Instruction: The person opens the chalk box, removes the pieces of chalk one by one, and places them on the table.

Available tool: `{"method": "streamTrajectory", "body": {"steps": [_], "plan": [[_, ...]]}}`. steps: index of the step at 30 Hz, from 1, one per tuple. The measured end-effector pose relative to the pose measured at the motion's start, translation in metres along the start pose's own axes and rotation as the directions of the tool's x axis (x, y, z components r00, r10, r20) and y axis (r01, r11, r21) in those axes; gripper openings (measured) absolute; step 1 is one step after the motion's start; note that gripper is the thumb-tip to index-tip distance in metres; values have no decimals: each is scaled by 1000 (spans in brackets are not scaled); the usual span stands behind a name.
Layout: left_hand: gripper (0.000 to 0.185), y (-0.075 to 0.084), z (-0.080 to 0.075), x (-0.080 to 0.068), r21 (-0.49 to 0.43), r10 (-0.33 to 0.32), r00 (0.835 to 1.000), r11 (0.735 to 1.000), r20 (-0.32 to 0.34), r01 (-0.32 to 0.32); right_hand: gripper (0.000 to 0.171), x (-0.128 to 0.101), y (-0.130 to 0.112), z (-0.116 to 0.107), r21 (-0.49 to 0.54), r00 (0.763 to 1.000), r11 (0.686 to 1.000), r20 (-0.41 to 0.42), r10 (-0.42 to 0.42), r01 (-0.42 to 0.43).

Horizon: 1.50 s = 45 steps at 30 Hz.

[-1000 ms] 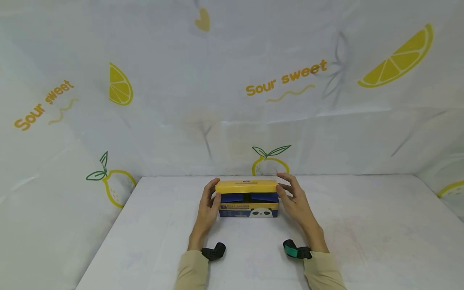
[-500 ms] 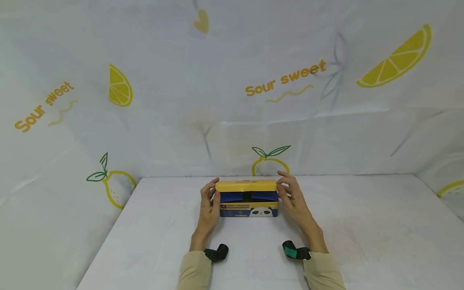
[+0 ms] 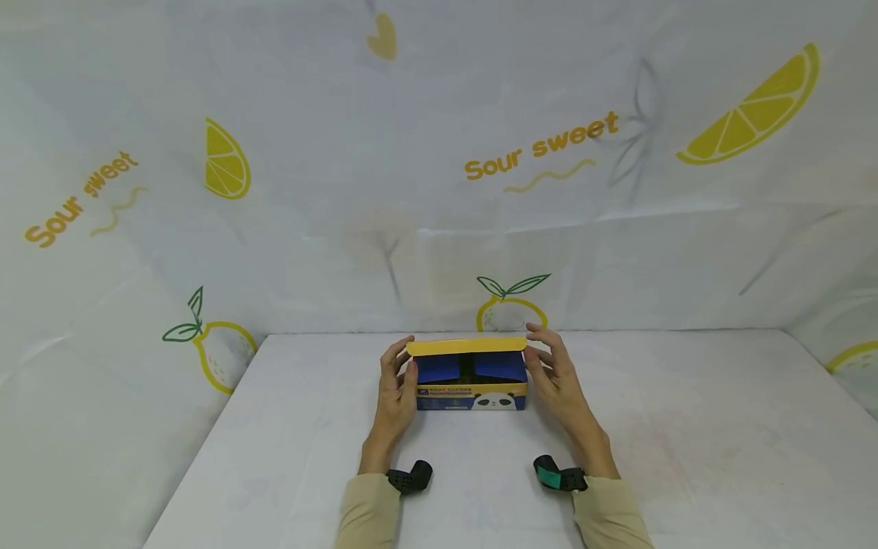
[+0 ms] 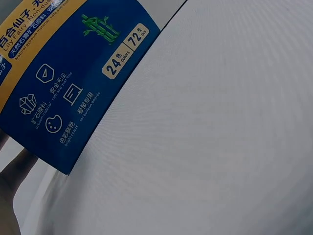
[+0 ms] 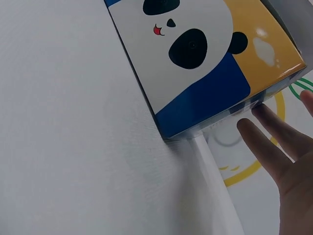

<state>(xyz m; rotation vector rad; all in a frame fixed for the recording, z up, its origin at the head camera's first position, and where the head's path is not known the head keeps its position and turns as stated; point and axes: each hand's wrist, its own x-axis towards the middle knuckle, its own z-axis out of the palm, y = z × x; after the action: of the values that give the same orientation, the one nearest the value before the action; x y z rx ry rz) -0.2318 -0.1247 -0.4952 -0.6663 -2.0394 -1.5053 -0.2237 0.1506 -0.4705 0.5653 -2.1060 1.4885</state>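
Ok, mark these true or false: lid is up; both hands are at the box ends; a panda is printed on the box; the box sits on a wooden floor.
1. The yellow lid of the box is raised. True.
2. The left hand and right hand are at opposite ends of the box. True.
3. No panda shows on the box. False: a panda face is on its front.
4. The box sits on a wooden floor. False: it rests on a white table.

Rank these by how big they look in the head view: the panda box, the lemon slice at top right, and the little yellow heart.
1. Lemon slice
2. Panda box; it looks only slightly smaller, so this order is unsure.
3. Yellow heart
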Motion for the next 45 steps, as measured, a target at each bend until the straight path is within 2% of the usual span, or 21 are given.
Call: {"method": "streamTrajectory", "body": {"steps": [3, 6, 8, 12, 18, 24, 32, 39, 45], "plan": [[53, 3, 0, 0, 46, -57, 998, 997, -6, 57, 44, -1, -2, -1, -45, 999, 998, 5, 34, -34], [65, 6, 0, -1, 86, -110, 994, 990, 19, 108, 57, -3, -2, 0, -63, 998, 996, 26, 62, -60], [72, 7, -1, -1, 111, -131, 990, 986, 46, 125, 67, -5, -1, 0, -63, 995, 995, 55, 80, -76], [77, 5, -3, -2, 107, -130, 987, 987, 95, 119, 80, -6, 1, 0, -65, 989, 994, 117, 94, -86], [81, 4, -6, -3, 95, -148, 980, 986, 134, 136, 83, -8, 4, -1, -61, 974, 990, 180, 140, -131], [85, 4, -8, -4, 75, -203, 965, 978, 168, 193, 83, -9, 4, -1, -78, 956, 980, 219, 196, -184], [91, 4, -10, -4, 68, -259, 947, 966, 192, 250, 81, -11, 3, -5, -64, 934, 975, 278, 224, -215], [93, 5, -11, -4, 71, -278, 940, 961, 198, 269, 83, -12, 1, -9, -92, 895, 949, 315, 315, -302], [92, 4, -10, -3, 52, -311, 930, 950, 195, 307, 82, -11, 2, -11, -67, 866, 930, 345, 361, -361]]}}
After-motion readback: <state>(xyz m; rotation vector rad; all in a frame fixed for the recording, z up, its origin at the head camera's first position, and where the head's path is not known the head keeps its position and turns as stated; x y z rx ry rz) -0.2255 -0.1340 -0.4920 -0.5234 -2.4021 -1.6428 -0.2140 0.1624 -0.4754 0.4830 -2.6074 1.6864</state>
